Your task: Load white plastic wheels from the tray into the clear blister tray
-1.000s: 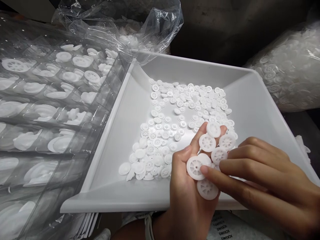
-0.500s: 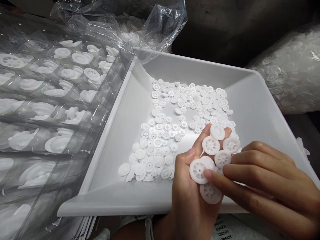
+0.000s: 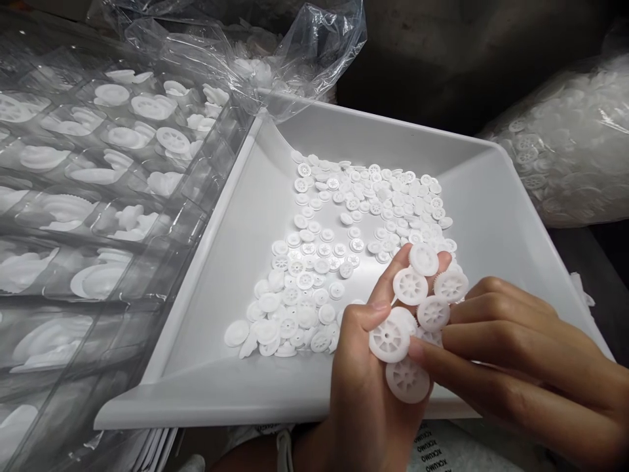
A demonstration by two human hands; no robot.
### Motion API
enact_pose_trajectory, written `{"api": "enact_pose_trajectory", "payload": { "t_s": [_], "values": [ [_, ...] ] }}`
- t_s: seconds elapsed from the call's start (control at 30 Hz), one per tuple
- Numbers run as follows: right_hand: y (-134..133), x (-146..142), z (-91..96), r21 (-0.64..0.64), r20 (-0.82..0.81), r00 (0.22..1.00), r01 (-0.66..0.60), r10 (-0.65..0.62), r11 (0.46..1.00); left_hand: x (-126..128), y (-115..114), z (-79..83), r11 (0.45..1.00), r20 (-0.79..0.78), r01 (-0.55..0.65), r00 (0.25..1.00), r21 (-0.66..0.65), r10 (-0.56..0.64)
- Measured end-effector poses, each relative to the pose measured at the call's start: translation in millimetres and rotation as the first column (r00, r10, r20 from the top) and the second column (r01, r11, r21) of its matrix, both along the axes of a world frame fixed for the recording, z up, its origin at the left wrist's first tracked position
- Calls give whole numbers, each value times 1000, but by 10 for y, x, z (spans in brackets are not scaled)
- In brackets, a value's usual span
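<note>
My left hand (image 3: 378,380) is cupped palm up over the near right side of the bin, its fingers curled around several white plastic gears (image 3: 410,286). They have spoked centres and lie overlapping on the palm and fingers. From the right, my right hand (image 3: 521,367) reaches in with bent fingers, its fingertips on the gears in the palm. Part of one gear (image 3: 430,337) is covered by these fingertips. Beneath both hands is a pale grey bin (image 3: 216,387), with many loose white gears (image 3: 304,314) spread on its floor.
On the left, a clear plastic compartment tray (image 3: 162,275) holds white parts in its pockets. An open clear bag (image 3: 314,59) of white parts stands behind the bin. Another full bag (image 3: 574,144) sits at the right. Paper sheets (image 3: 152,449) show under the bin's near edge.
The whole view has shifted slightly, so the bin and tray appear further left. My right fingertips have slid a little off the large gear's face toward its edge. My left hand still cups the gears.
</note>
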State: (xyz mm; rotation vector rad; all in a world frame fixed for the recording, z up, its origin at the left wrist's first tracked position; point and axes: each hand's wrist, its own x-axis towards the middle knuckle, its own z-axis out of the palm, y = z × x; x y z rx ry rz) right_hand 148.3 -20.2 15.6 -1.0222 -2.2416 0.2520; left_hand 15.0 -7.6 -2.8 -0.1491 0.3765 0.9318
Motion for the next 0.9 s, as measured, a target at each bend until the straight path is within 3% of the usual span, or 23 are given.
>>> {"api": "enact_pose_trajectory", "payload": {
  "t_s": [0.17, 0.33, 0.53, 0.9],
  "values": [
    [12, 23, 27, -13, 4, 1000, 12, -12, 1000, 18, 0, -10, 999, -3, -1, 1000, -34, 1],
    [175, 164, 80, -57, 124, 981, -145, 151, 988, 18, 25, -1, 999, -27, 4, 1000, -51, -6],
    [203, 233, 94, -134, 276, 951, -105, 139, 985, 21, 14, -30, 998, 2, 5, 1000, -63, -5],
    [198, 252, 98, -188, 150, 973, -146, 175, 971, 17, 44, -2, 991, 28, -48, 998, -127, 52]
  ]
}}
